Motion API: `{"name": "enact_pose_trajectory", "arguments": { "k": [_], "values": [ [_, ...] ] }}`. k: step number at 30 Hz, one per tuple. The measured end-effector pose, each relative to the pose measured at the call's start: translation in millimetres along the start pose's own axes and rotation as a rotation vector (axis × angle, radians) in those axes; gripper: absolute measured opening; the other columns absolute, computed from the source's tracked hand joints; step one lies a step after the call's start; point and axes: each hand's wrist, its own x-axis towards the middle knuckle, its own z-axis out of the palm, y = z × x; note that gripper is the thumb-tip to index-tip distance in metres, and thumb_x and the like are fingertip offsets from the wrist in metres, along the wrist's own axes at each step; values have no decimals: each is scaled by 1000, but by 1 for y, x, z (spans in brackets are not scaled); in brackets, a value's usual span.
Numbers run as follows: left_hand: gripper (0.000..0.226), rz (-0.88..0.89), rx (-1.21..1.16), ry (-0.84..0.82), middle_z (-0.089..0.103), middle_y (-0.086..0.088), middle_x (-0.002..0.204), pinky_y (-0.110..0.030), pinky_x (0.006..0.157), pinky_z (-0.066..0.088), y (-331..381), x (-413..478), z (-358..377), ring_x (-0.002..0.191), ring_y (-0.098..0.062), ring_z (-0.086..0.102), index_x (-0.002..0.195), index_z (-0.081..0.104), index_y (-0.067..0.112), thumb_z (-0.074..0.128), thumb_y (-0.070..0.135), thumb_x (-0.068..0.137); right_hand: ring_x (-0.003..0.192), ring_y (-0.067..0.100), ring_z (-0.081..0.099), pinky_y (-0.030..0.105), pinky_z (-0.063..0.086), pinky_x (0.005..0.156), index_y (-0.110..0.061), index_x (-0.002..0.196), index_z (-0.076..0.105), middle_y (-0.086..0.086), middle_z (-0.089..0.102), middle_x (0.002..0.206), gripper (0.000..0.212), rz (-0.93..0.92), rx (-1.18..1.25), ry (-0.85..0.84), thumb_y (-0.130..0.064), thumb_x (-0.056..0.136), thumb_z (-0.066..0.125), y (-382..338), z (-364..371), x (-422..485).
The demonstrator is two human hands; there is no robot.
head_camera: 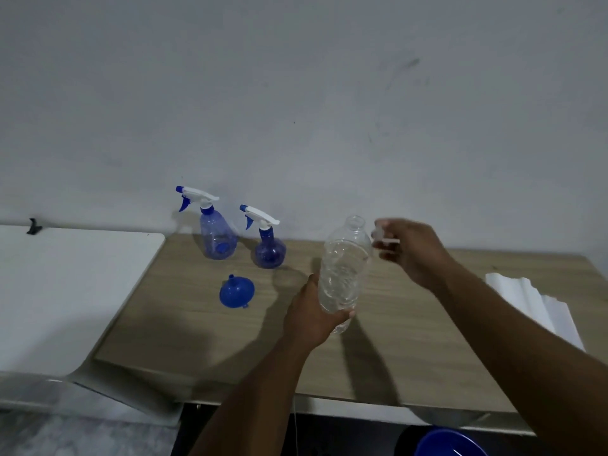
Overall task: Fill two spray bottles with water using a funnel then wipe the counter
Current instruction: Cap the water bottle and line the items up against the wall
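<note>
Starting at the hands, the clear water bottle (pixel 343 274) is gripped round its lower body by the left hand (pixel 312 314) and held upright at the centre of the frame, just above the wooden counter (pixel 184 324); its mouth is open. A small white cap (pixel 383 238), blurred, is pinched in the right hand (pixel 411 248), just right of the bottle's neck. The uncapping appears finished. To do it well, the thin walls should not be squeezed while the mouth is open, and the cap should be set down within reach.

Left of centre, the blue funnel (pixel 237 292) lies on the counter. Behind it the tall spray bottle (pixel 217 238) and the round spray bottle (pixel 269 250) stand near the wall, trigger heads on, so neither can yet be filled. White paper towels (pixel 533 301) are stacked at the right edge. A white surface (pixel 65 278) adjoins the counter at the left, and a pale, scuffed wall (pixel 296 93) fills the upper frame.
</note>
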Motion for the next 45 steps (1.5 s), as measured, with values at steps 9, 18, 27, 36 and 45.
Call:
{"name": "enact_pose_trajectory", "arguments": {
  "k": [9,18,27,36,45],
  "values": [
    [90,-4,57,-5,68,16,119,-42,92,56,5,0,3,109,-12,66,127,44,44,84,67,49,88,10,68,28,57,80,-20,105,74,-8,73,98,16,-551,-785,-192,-25,94,64,-69,28,-37],
    [89,-5,92,-15,67,17,117,-44,91,56,7,-1,4,108,-13,66,126,42,47,82,71,49,87,20,62,34,49,77,-18,112,71,1,62,99,31,-815,-1200,-62,-41,92,65,-51,31,-41],
    [90,-6,95,-20,68,16,117,-44,91,56,4,-1,1,107,-14,66,126,43,47,83,71,49,93,17,65,33,52,87,-20,116,73,-3,71,114,24,-706,-1192,-336,-17,92,68,-76,25,-42],
    [88,-2,118,-24,68,14,117,-44,90,56,7,-2,1,107,-14,66,127,43,42,84,67,53,69,27,48,33,31,60,-9,69,44,3,46,68,59,-733,-1525,-3,-62,93,48,-57,46,-31],
    [90,-35,120,-34,68,14,119,-45,90,56,8,-2,-3,108,-16,66,126,41,45,81,74,50,54,23,45,26,27,50,-15,55,38,0,42,57,63,-808,-1483,222,-62,98,34,-44,55,-29]
  ]
}}
